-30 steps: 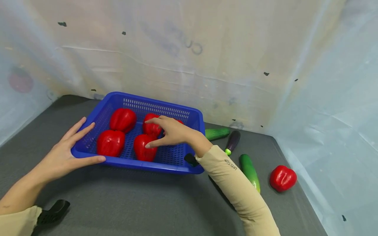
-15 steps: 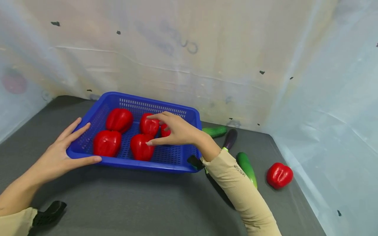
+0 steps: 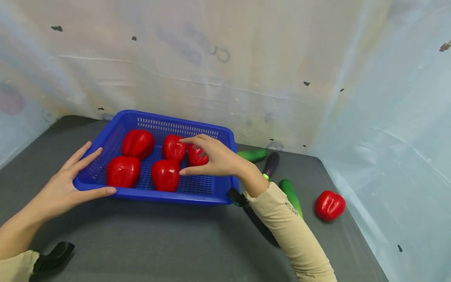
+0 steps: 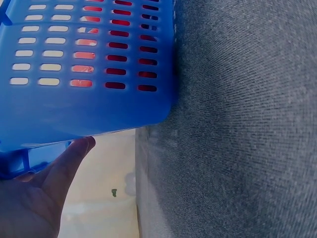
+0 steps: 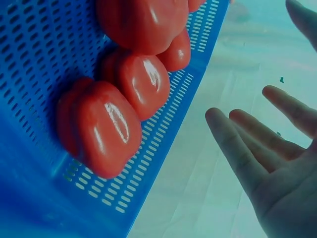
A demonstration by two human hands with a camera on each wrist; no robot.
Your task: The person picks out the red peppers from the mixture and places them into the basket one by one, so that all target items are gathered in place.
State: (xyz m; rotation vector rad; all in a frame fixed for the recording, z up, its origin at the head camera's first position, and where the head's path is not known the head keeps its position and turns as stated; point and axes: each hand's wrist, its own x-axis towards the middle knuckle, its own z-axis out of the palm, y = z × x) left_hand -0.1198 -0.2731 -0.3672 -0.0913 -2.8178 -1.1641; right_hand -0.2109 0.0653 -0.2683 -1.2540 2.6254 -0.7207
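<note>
A blue plastic basket [image 3: 165, 197] with slotted walls stands on the dark tabletop. Several red bell peppers [image 3: 123, 171] lie inside it, most of them toward its left and middle. My left hand [image 3: 65, 190] rests on the basket's near left corner, fingers spread along the left rim and thumb along the front rim. My right hand [image 3: 218, 158] hovers over the basket's right half, fingers spread and thumb apart. Nothing is between them. Behind its fingers, partly covered, is another red bell pepper [image 3: 198, 156]. In the right wrist view, a gap separates the right hand [image 5: 277, 168] from the peppers [image 5: 106, 131].
Right of the basket lie a cucumber [image 3: 251, 155], an eggplant [image 3: 271, 164] and another cucumber [image 3: 289, 194]. A dark long vegetable [image 3: 262, 227] is partly hidden under the right forearm. One red bell pepper [image 3: 329, 206] sits near the table's right edge. Plastic sheeting [image 3: 176, 70] hangs behind.
My right hand has drawn back to the right, away from the peppers, uncovering the rear right pepper in the basket. The head view has shifted slightly right. The left hand stays on the basket.
</note>
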